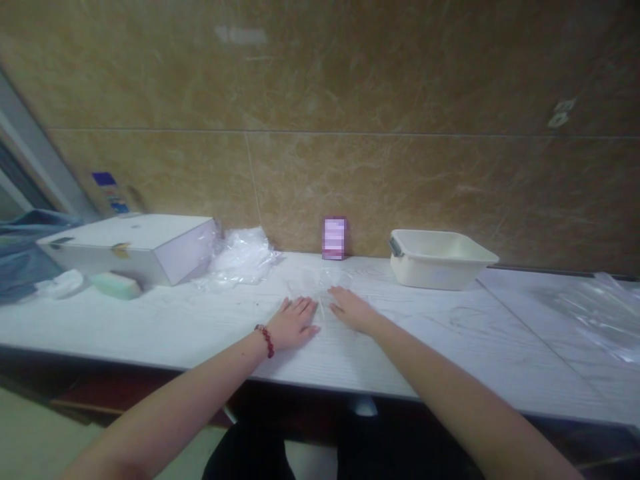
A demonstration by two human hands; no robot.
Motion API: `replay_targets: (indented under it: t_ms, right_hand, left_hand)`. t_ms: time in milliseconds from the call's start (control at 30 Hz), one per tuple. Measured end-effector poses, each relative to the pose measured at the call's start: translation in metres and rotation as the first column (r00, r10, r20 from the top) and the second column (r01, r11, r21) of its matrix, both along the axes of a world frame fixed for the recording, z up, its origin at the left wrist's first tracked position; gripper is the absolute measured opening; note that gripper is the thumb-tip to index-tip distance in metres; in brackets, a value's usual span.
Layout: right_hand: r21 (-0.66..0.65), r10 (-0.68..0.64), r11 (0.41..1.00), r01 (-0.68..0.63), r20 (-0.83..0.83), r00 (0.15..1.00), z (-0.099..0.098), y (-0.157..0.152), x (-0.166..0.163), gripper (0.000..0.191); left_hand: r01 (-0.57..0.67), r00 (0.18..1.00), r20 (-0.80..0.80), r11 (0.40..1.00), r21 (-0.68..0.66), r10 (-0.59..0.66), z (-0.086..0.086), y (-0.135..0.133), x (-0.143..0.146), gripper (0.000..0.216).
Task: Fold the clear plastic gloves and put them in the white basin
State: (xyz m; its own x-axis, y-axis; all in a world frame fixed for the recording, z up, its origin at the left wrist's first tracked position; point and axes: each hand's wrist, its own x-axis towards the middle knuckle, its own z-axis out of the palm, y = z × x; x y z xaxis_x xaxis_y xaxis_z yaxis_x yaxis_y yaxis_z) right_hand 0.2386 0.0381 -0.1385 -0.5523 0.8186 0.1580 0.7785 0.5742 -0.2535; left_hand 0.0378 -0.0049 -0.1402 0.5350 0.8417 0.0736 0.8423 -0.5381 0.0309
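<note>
My left hand [291, 325], with a red bead bracelet [265, 341] at the wrist, lies flat with its fingers spread on the white wood-grain table [215, 333]. Just beyond and between the hands is a thin clear plastic sheet or bag [313, 281], hard to make out against the white surface. My right hand [351, 309] rests palm down at its near right edge, fingers stretched out and thumb apart. Neither hand grips anything. Straight ahead, a small upright device with a blurred purple-pink screen [335, 238] leans on the wall.
To the left stand a white box [130, 233], a pale green block [116, 285], a white item [63, 284] and crumpled clear plastic bags [243, 257]. A cream plastic basin [440, 270] with a grey handle sits back right. More clear plastic [607, 313] lies far right. A tiled wall [320, 100] closes the back.
</note>
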Motion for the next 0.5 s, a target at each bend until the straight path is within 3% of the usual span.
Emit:
replay_targets:
  t_ms: [167, 333, 500]
  right_hand:
    - [-0.020, -0.034, 0.999, 0.037, 0.144, 0.989, -0.008, 0.024, 0.014, 0.064]
    - [-0.007, -0.107, 0.994, 0.111, 0.212, 0.971, -0.007, 0.044, 0.037, 0.063]
    - [0.122, -0.372, 0.927, 0.355, 0.177, 0.911, 0.004, 0.046, 0.042, 0.055]
  left_hand:
    - [-0.046, 0.998, -0.040, 0.999, -0.020, 0.045, 0.003, -0.009, -0.006, 0.073]
    - [-0.063, 0.996, -0.064, 0.997, -0.043, 0.060, 0.003, -0.010, -0.019, 0.088]
    - [-0.091, 0.995, -0.041, 0.995, -0.051, 0.089, 0.003, -0.013, -0.033, 0.091]
